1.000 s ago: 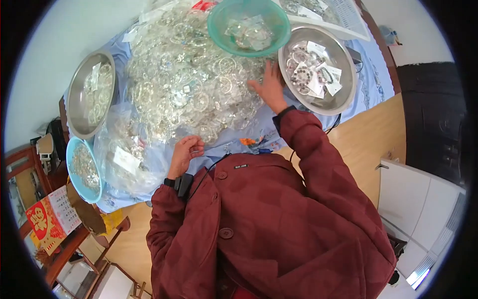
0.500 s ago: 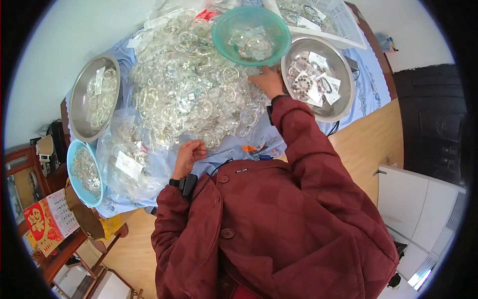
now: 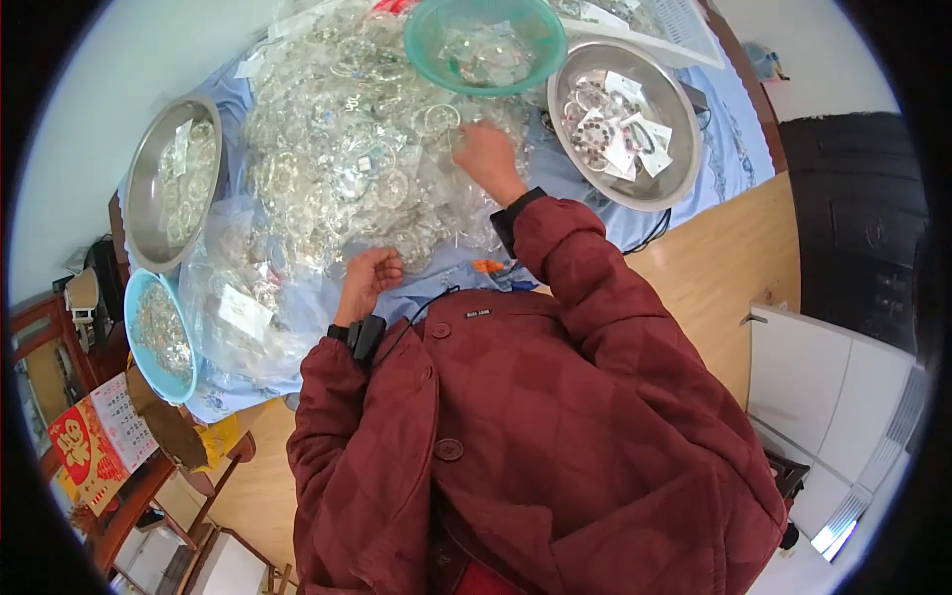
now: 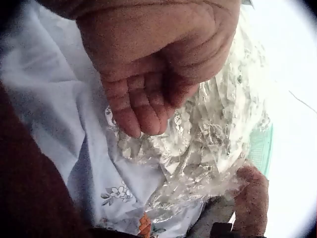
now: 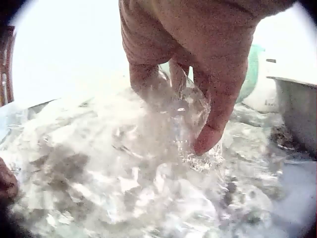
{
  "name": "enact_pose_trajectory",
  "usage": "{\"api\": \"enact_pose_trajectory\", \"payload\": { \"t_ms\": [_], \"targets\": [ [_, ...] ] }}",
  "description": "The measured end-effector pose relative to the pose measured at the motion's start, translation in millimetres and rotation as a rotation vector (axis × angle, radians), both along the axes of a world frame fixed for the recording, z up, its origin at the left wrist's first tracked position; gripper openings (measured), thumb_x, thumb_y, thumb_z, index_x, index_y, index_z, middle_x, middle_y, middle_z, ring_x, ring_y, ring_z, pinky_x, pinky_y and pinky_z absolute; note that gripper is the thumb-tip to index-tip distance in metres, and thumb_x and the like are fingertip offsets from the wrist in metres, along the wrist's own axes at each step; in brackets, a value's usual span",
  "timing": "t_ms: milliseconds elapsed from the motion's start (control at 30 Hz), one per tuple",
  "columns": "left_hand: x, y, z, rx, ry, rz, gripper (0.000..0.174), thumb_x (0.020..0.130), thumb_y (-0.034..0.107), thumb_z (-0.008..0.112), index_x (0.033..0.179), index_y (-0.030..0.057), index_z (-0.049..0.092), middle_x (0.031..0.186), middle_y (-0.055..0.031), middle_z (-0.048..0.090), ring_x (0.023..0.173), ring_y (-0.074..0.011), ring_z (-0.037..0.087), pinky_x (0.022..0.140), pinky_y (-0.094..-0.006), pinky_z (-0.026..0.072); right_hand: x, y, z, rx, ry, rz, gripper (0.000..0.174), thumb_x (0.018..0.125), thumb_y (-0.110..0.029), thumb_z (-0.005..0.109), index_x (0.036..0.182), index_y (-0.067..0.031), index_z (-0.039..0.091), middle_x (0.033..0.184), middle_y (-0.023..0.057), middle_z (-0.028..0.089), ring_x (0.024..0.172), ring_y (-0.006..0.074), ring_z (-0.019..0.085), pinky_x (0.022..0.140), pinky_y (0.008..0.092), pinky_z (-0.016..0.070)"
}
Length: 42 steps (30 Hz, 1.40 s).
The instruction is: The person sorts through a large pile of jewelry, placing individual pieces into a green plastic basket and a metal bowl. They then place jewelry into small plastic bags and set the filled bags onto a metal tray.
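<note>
A big heap of clear plastic packets point(image 3: 327, 149) with bracelets and other jewellery inside covers the middle of the table. My right hand point(image 3: 488, 159) is over the heap's right side. In the right wrist view its thumb and fingers point(image 5: 210, 136) pinch a clear packet point(image 5: 185, 106) at the top of the heap; what lies inside is blurred. My left hand point(image 3: 370, 276), palm turned inward and fingers loosely bent, rests at the heap's near edge. Nothing shows between those fingers point(image 4: 143, 111) in the left wrist view.
A green basin point(image 3: 421, 59) stands at the back, beside a metal bowl point(image 3: 684, 159) of carded bracelets. Another metal bowl point(image 3: 139, 198), a light-blue basin point(image 3: 193, 382) and a filled plastic bag point(image 3: 243, 342) line the left. A white basket point(image 3: 694, 50) stands back right on the blue floral cloth point(image 3: 739, 144).
My right hand has moved from between the green basin and the right metal bowl leftward and nearer, onto the heap, and now pinches a packet. My left hand stays about where it was.
</note>
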<state>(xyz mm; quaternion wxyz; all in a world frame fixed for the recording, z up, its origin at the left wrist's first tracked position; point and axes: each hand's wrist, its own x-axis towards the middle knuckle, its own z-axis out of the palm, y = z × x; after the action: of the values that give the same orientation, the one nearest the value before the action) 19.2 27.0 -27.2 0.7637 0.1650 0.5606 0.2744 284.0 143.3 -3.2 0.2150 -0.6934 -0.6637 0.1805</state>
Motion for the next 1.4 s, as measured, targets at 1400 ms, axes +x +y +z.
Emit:
{"api": "enact_pose_trajectory", "payload": {
  "t_ms": [1400],
  "targets": [
    [12.8, 5.8, 18.7, 0.022, -0.427, 0.303, 0.031, 0.083, 0.016, 0.057, 0.111, 0.0059, 0.045, 0.102, -0.0148, 0.054, 0.103, -0.0368, 0.052, 0.087, -0.0503, 0.0445, 64.9, -20.5, -21.8, -0.651, 1.329, -0.348, 0.063, 0.075, -0.023, 0.066, 0.129, -0.0136, 0.034, 0.102, 0.0055, 0.054, 0.08, 0.0204, 0.057, 0.06, 0.0331, 0.0476]
  ]
}}
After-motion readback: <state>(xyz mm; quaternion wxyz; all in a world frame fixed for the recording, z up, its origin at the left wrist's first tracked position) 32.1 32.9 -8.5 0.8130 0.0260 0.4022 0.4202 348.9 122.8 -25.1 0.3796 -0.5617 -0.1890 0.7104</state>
